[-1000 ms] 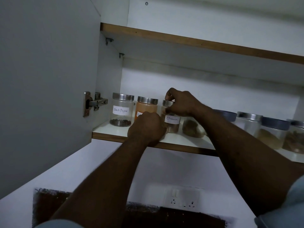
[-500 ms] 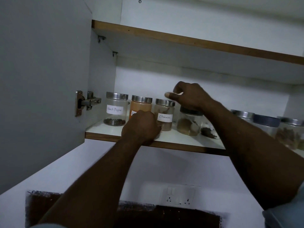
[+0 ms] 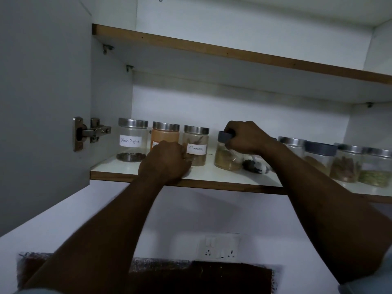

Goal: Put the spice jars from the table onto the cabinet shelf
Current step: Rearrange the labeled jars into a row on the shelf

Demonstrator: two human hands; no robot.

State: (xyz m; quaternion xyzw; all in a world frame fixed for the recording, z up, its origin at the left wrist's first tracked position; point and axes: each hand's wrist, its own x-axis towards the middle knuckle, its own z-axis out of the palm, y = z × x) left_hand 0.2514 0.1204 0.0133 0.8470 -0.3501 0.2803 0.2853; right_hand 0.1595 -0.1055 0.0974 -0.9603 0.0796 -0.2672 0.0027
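Observation:
On the cabinet shelf [image 3: 222, 181] stands a row of clear spice jars. From the left: the black pepper jar [image 3: 132, 140], an orange powder jar [image 3: 165, 135] and the cinnamon jar [image 3: 196, 145], all with steel lids. My left hand [image 3: 164, 163] rests curled on the shelf's front edge, in front of the orange and cinnamon jars, and holds nothing. My right hand [image 3: 247, 137] grips the grey lid of a jar of yellow-brown powder [image 3: 227, 154] from above. A further jar behind my right wrist is mostly hidden.
Several more jars [image 3: 347, 162] with steel and grey lids fill the shelf's right part. The open cabinet door [image 3: 42, 102] with its hinge [image 3: 91, 132] stands at the left. An upper shelf [image 3: 233, 53] hangs above. A wall socket panel [image 3: 220, 247] sits below.
My right hand has left the cinnamon jar's lid and moved right onto the grey-lidded jar, which it now grips. My left hand has stayed on the shelf edge.

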